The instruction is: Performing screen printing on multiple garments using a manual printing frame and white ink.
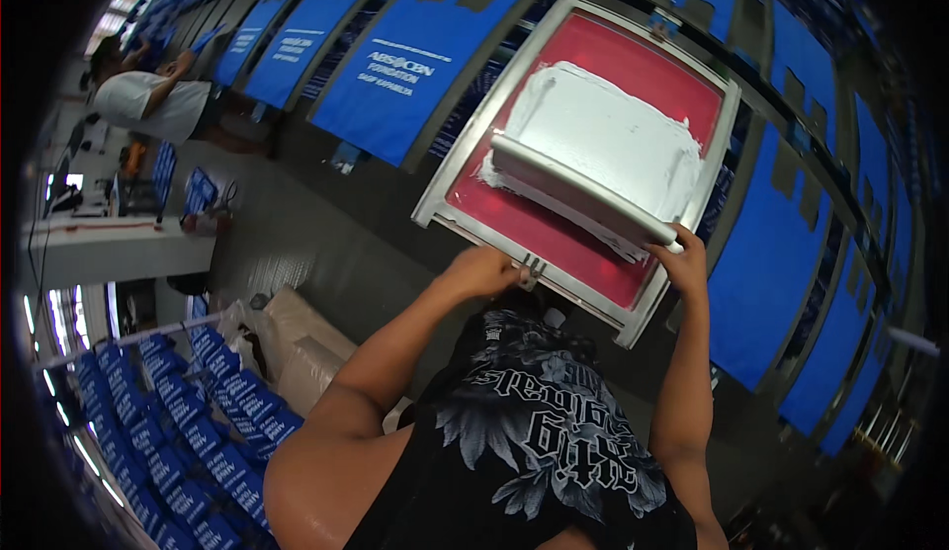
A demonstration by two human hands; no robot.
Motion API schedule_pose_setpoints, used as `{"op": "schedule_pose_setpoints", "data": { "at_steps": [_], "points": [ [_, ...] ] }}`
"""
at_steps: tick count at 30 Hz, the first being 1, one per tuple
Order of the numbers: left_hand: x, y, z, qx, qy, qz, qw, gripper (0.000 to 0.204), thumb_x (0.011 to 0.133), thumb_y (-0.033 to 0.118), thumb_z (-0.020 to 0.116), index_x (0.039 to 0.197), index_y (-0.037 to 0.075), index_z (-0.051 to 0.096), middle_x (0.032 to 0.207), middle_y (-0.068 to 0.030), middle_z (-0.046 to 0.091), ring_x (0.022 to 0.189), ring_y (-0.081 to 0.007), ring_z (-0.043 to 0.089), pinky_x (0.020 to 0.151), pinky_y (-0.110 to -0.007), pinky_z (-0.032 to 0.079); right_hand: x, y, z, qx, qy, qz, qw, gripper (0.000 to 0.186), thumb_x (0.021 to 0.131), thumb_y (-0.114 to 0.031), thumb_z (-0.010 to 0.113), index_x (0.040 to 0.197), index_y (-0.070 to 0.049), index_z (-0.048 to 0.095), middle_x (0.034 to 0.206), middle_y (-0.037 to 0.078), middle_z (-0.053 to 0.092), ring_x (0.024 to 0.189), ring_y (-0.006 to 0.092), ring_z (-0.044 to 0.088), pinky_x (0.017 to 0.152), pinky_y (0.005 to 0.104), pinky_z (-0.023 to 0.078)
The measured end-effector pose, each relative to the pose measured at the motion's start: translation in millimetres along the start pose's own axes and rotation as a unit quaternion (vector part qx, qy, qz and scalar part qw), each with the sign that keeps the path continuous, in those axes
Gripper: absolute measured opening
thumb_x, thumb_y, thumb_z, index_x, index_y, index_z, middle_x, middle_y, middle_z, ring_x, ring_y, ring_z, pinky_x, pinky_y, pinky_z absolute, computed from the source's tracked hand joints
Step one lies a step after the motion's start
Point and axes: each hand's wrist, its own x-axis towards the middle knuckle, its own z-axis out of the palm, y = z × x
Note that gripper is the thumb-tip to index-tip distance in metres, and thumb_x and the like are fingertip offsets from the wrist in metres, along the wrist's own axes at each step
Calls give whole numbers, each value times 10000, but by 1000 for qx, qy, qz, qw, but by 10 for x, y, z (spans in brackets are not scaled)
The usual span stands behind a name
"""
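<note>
A screen printing frame point(476, 147) with a metal border and red mesh point(692, 90) lies in front of me. White ink point(593, 120) covers the middle of the mesh in a thick, smeared patch. Across the ink rests a long squeegee point(583, 189), slanting down to the right. The fingers of my right hand point(684, 261) are closed round the squeegee's right end. At the frame's near edge, my left hand point(484, 273) is closed at a small metal fitting point(532, 271); its fingertips are partly hidden.
Blue fabric panels point(400, 71) with white print lie in a row left of the frame. Plain blue panels point(766, 263) continue to the right. A person point(148, 103) in a white shirt stands far left. Blue printed pieces point(198, 431) hang at lower left near a brown wrapped bundle point(306, 347).
</note>
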Motion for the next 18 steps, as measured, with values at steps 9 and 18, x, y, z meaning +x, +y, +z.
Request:
{"op": "schedule_pose_setpoints", "data": {
  "at_steps": [9, 18],
  "points": [
    [994, -1169, -826, -179, 321, -40, 929, 397, 910, 331, 519, 1142, 17, 588, 1042, -178, 643, 947, -263, 615, 822, -329, 450, 305, -35, 207, 229, 92, 115, 962, 286, 703, -107, 721, 953, 18, 662, 826, 31, 641, 755, 108, 555, 696, 241, 412],
    [1237, -1142, -194, -403, 239, 50, 882, 424, 926, 274, 538, 1230, -20, 520, 1111, -153, 622, 1017, -168, 562, 883, -290, 425, 257, 378, 30, 206, 128, 155, 958, 311, 672, -106, 717, 953, 15, 663, 846, 51, 655, 798, 131, 581, 767, 263, 425]
  ]
}}
